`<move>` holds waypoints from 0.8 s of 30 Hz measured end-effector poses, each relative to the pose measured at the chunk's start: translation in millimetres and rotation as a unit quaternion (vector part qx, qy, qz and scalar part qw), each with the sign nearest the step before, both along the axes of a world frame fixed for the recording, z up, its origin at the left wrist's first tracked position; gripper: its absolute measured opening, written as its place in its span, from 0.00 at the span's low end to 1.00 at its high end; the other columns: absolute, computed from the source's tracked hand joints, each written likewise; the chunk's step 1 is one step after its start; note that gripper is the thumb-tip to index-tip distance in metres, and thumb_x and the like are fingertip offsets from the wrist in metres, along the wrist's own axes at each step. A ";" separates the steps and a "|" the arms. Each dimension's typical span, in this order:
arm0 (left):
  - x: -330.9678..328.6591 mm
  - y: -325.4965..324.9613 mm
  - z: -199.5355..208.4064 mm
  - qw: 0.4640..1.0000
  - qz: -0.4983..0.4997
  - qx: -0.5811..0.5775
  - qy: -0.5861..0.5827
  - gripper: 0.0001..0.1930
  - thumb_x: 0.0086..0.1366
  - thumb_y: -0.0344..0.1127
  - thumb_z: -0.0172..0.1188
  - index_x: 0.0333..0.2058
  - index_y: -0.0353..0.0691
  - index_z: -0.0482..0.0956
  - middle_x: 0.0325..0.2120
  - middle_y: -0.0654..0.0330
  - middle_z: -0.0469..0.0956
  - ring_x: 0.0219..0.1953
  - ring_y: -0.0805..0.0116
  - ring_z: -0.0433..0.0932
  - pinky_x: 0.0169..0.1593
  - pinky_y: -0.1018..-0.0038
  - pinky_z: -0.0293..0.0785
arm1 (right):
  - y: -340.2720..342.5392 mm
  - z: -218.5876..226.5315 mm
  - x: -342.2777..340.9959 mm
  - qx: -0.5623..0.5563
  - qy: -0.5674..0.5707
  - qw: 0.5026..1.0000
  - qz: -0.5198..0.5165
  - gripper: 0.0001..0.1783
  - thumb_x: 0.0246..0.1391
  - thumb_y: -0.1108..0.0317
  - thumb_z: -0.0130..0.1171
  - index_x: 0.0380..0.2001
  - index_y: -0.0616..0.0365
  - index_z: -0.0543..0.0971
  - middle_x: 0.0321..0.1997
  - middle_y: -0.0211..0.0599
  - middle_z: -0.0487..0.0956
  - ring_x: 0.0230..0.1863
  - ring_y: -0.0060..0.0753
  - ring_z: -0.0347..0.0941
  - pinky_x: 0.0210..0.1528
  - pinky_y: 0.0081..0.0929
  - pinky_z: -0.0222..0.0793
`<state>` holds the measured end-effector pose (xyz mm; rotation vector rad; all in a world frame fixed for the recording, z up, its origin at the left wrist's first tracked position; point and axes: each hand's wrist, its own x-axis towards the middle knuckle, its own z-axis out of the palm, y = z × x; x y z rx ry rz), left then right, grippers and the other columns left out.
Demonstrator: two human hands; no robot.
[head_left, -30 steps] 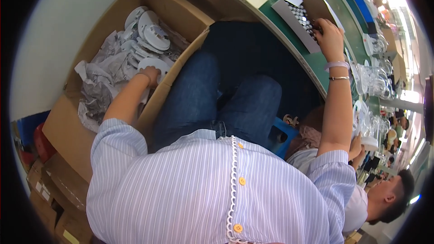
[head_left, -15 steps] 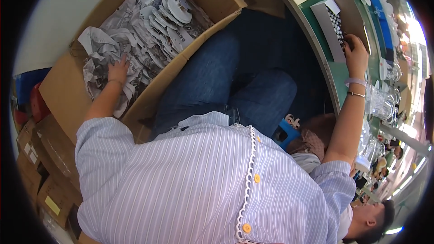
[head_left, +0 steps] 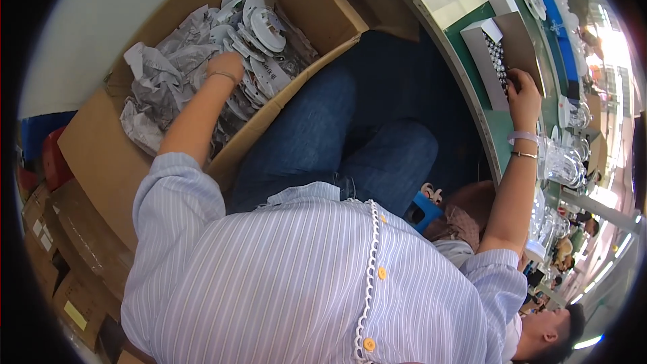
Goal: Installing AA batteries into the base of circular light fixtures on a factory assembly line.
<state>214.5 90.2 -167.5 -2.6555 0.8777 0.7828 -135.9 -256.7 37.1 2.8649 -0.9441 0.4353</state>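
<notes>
My left hand (head_left: 226, 66) reaches down into a big open cardboard box (head_left: 94, 162) on the floor at my left. It sits among round white discs (head_left: 259, 17) in crumpled clear bags (head_left: 151, 91), and its fingers are buried in them. My right hand (head_left: 522, 91) is stretched out to the green workbench (head_left: 502, 145). Its curled fingers rest on a small open carton (head_left: 488, 61) of rows of little dark parts. A bracelet and a band circle that wrist. My blue-jeaned legs lie between the two.
Clear glass pieces (head_left: 559, 162) crowd the bench beyond my right hand. A blue stool (head_left: 424, 209) stands under me. Another person (head_left: 552, 330) sits at lower right. Stacked brown cartons (head_left: 54, 263) and a red object (head_left: 54, 162) are at lower left.
My left hand has moved deeper into the cardboard box, from the crumpled bags toward the discs. The right hand stays at the small carton. The view has swung left.
</notes>
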 end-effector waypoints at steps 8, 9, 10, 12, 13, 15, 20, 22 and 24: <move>29.6 -53.7 -69.0 0.973 -0.187 -0.091 -0.096 0.17 0.53 0.29 0.44 0.43 0.47 0.68 0.47 0.55 0.63 0.53 0.59 0.58 0.50 0.58 0.56 | 5.1 0.6 3.5 0.007 -0.009 1.000 0.007 0.08 0.39 0.74 0.53 0.28 0.57 0.73 0.29 0.36 0.74 0.30 0.39 0.70 0.33 0.28 0.65; 29.9 -55.3 -81.6 0.970 -0.194 -0.093 -0.113 0.19 0.52 0.30 0.45 0.45 0.48 0.66 0.49 0.55 0.61 0.55 0.59 0.55 0.51 0.57 0.55 | 7.7 1.8 5.0 0.000 -0.004 1.000 0.002 0.08 0.39 0.73 0.53 0.28 0.57 0.73 0.29 0.36 0.74 0.30 0.39 0.70 0.33 0.28 0.65; 31.5 -55.5 -93.3 0.966 -0.202 -0.094 -0.130 0.21 0.51 0.31 0.46 0.47 0.49 0.65 0.51 0.54 0.59 0.56 0.58 0.53 0.52 0.56 0.54 | 9.3 2.9 6.5 -0.006 0.000 1.000 -0.003 0.07 0.39 0.73 0.53 0.28 0.57 0.73 0.29 0.36 0.74 0.30 0.39 0.70 0.33 0.28 0.64; 24.1 -69.6 -83.1 0.987 -0.040 -0.138 -0.065 0.29 0.47 0.39 0.53 0.51 0.48 0.59 0.53 0.51 0.54 0.57 0.55 0.51 0.54 0.54 0.50 | 8.5 1.8 3.3 -0.014 0.004 1.000 -0.011 0.07 0.39 0.73 0.53 0.27 0.56 0.73 0.29 0.35 0.74 0.30 0.39 0.70 0.33 0.29 0.63; 24.2 -76.8 -82.1 0.978 0.077 -0.194 -0.020 0.30 0.46 0.42 0.54 0.51 0.48 0.59 0.53 0.49 0.54 0.56 0.54 0.52 0.55 0.54 0.49 | 9.1 0.7 2.8 -0.013 0.002 1.000 -0.021 0.07 0.39 0.73 0.53 0.27 0.56 0.73 0.29 0.35 0.74 0.30 0.39 0.70 0.33 0.29 0.63; 35.8 -86.4 -103.0 0.937 0.253 -0.242 0.008 0.34 0.45 0.46 0.55 0.51 0.46 0.57 0.51 0.49 0.56 0.52 0.53 0.59 0.52 0.55 0.54 | 12.0 2.5 8.9 0.000 -0.006 0.999 -0.035 0.06 0.39 0.73 0.53 0.26 0.56 0.73 0.29 0.35 0.74 0.28 0.38 0.69 0.33 0.29 0.63; 47.8 -98.5 -97.4 0.945 0.275 -0.175 -0.014 0.30 0.47 0.48 0.56 0.47 0.44 0.59 0.42 0.52 0.69 0.47 0.55 0.67 0.48 0.54 0.59 | 14.1 3.5 9.9 0.025 -0.027 0.997 -0.062 0.06 0.38 0.74 0.53 0.26 0.57 0.74 0.27 0.35 0.73 0.26 0.37 0.70 0.31 0.28 0.64; 48.6 -100.2 -98.5 0.932 0.294 -0.212 -0.026 0.26 0.47 0.45 0.55 0.45 0.43 0.63 0.41 0.54 0.70 0.45 0.56 0.69 0.46 0.54 0.62 | 12.0 3.4 7.4 0.033 -0.019 0.997 -0.063 0.07 0.39 0.73 0.53 0.27 0.57 0.74 0.28 0.35 0.73 0.27 0.37 0.70 0.31 0.29 0.64; 54.0 -90.8 -106.4 0.940 0.275 -0.202 0.005 0.22 0.47 0.44 0.55 0.42 0.42 0.68 0.39 0.54 0.72 0.43 0.55 0.70 0.44 0.57 0.64 | 7.2 1.5 6.3 0.019 0.009 0.999 -0.046 0.08 0.39 0.72 0.53 0.28 0.56 0.75 0.30 0.37 0.73 0.31 0.40 0.70 0.34 0.31 0.64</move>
